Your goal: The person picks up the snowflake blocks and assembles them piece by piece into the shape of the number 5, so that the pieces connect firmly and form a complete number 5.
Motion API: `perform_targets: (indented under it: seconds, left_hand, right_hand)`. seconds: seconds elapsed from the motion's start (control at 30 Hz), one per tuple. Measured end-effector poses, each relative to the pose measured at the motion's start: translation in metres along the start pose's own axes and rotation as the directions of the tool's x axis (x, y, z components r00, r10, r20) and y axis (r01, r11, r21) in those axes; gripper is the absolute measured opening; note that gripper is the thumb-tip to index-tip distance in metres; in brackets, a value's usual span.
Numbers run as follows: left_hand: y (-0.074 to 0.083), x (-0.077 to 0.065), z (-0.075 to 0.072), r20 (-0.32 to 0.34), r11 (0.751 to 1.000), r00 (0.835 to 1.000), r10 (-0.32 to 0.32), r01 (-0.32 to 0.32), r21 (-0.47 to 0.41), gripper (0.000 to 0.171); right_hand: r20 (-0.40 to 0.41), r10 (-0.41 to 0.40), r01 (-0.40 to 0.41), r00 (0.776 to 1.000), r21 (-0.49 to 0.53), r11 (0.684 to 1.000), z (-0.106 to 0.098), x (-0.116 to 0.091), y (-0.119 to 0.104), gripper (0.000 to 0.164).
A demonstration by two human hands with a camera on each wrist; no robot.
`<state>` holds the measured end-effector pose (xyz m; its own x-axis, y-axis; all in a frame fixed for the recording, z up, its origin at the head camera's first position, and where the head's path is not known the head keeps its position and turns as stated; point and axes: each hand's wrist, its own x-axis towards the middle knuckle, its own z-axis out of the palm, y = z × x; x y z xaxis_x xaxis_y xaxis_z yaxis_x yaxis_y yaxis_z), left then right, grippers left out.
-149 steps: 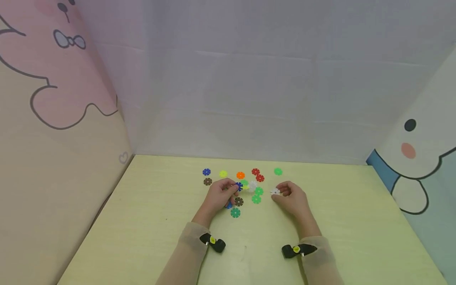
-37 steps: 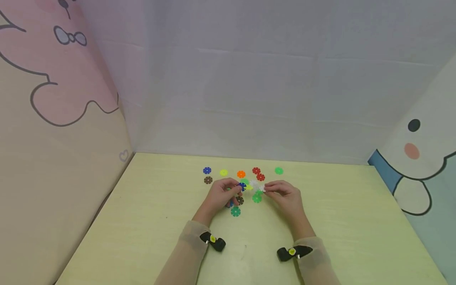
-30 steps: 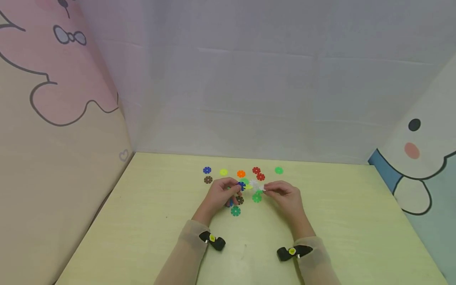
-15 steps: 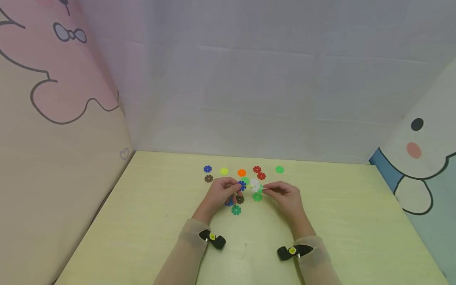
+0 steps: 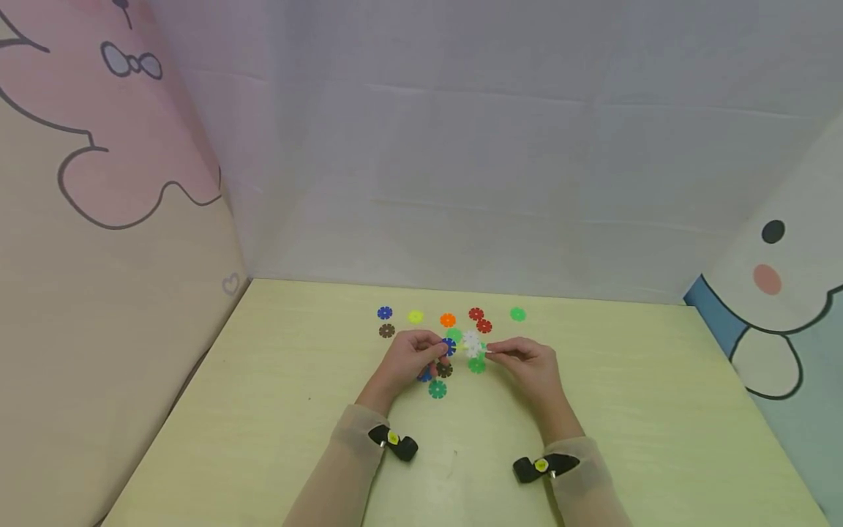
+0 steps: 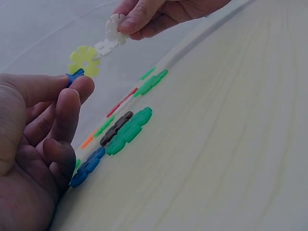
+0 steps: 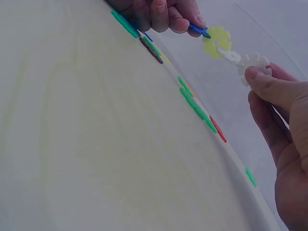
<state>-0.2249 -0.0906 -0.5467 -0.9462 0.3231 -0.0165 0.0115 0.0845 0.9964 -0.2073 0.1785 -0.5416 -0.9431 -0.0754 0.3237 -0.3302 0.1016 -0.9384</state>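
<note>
In the head view my left hand (image 5: 410, 356) pinches a dark blue snowflake disc (image 5: 451, 347) between thumb and forefinger, above the table. A yellow snowflake disc (image 6: 77, 56) is slotted onto that blue one, and a white snowflake disc (image 5: 470, 338) joins the yellow one's far side. From the right, my right hand (image 5: 530, 364) pinches a second white snowflake disc (image 7: 252, 63) by thumb and fingertips. Its notched edge meets the first white disc, so the pieces form a line between both hands in the wrist views.
Loose snowflake discs lie on the table (image 5: 296, 439): orange (image 5: 448, 320), yellow (image 5: 416, 316), brown (image 5: 386, 331), two red (image 5: 484, 326), several green (image 5: 437, 389) and blue (image 5: 385, 312). Cloth walls (image 5: 421, 183) stand behind and at both sides.
My right hand has come leftward with its white disc, bringing it against the white one on the joined pieces, and has turned it edge-on to the head view. My left hand keeps its pinch.
</note>
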Motion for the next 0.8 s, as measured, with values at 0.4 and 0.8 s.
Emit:
perform_targets:
  seconds: [0.4, 0.8]
  left_hand:
    - [0.0013, -0.0037, -0.0012, 0.020, 1.000, 1.000, 0.007, -0.006, -0.028, 0.016]
    - [0.0013, -0.0008, 0.0009, 0.010, 0.999, 1.000, 0.004, -0.004, -0.048, 0.021]
  right_hand:
    - [0.015, -0.021, 0.022, 1.000, -0.008, 1.000, 0.0004, -0.0009, 0.0033, 0.013]
    - [0.073, 0.108, -0.102, 0.992, -0.070, 0.992, 0.0024, -0.0007, 0.0006, 0.014]
